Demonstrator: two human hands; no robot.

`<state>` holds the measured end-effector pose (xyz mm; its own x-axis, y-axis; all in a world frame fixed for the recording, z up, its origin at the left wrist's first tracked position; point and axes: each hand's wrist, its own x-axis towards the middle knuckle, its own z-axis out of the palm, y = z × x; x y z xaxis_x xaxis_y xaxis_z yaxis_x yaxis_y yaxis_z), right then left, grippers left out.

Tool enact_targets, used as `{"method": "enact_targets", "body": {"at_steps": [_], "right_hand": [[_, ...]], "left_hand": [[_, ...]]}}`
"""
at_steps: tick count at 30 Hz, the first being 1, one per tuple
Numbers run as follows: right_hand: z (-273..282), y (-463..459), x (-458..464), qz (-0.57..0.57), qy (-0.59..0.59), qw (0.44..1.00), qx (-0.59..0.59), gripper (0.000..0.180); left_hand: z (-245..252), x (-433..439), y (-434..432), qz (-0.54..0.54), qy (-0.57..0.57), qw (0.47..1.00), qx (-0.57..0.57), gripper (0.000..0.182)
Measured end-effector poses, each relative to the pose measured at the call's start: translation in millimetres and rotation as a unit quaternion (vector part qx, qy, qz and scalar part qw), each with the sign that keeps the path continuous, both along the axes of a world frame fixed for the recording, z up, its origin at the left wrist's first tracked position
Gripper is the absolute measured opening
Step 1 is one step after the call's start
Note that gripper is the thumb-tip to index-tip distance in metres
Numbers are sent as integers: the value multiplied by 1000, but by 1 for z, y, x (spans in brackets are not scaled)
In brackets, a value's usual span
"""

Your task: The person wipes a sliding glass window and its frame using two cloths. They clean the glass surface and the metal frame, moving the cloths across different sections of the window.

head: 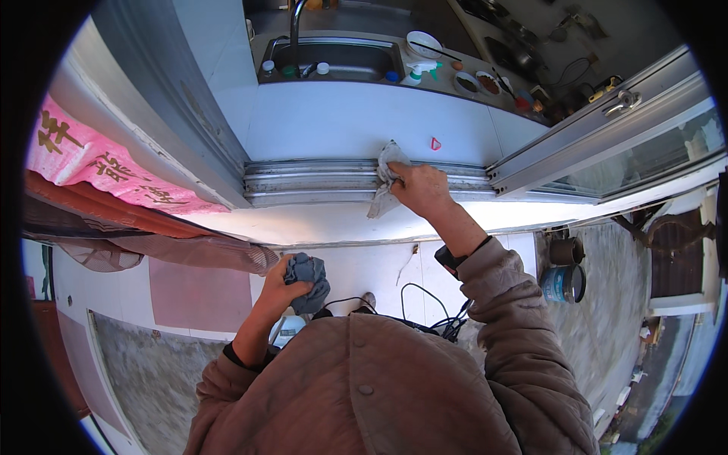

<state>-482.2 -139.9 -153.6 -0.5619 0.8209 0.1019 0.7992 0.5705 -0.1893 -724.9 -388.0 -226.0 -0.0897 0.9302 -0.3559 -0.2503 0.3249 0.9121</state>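
My right hand (pixel 420 187) presses a thin, grimy whitish cloth (pixel 392 156) onto the metal track (pixel 313 176) of a sliding window. One end of that cloth hangs over the near edge of the track toward the white sill (pixel 318 219). Lower and to the left, my left hand (pixel 282 287) grips a crumpled blue-grey rag (pixel 309 278) in front of my jacket, apart from the sill. Dark grime shows along the grooves of the track. A small pink-red triangular piece (pixel 435 144) lies on the white tiled ledge (pixel 352 122) beyond it.
Behind the ledge are a steel sink (pixel 358 60), a spray bottle (pixel 421 72) and several bowls. The sliding window sash (pixel 597 119) stands at the right. A pink paper banner (pixel 108 162) and mesh curtain (pixel 216 253) hang left. Black cables (pixel 452 327) and buckets (pixel 560 283) lie below.
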Motion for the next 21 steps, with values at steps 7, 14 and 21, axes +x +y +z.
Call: {"method": "enact_targets", "body": {"at_steps": [7,14,21], "right_hand": [[-2,20,78,-49,-37,998,19,35],[-6,30,145,-126,-63,988,59,24],[-19,13,178,-139,-107,979,102,9]], "left_hand": [[1,27,20,-24,4,1000,-13,47],[2,52,33,-55,9,998,-17,47],[-3,64,40,-108,31,993,-26,49]]}}
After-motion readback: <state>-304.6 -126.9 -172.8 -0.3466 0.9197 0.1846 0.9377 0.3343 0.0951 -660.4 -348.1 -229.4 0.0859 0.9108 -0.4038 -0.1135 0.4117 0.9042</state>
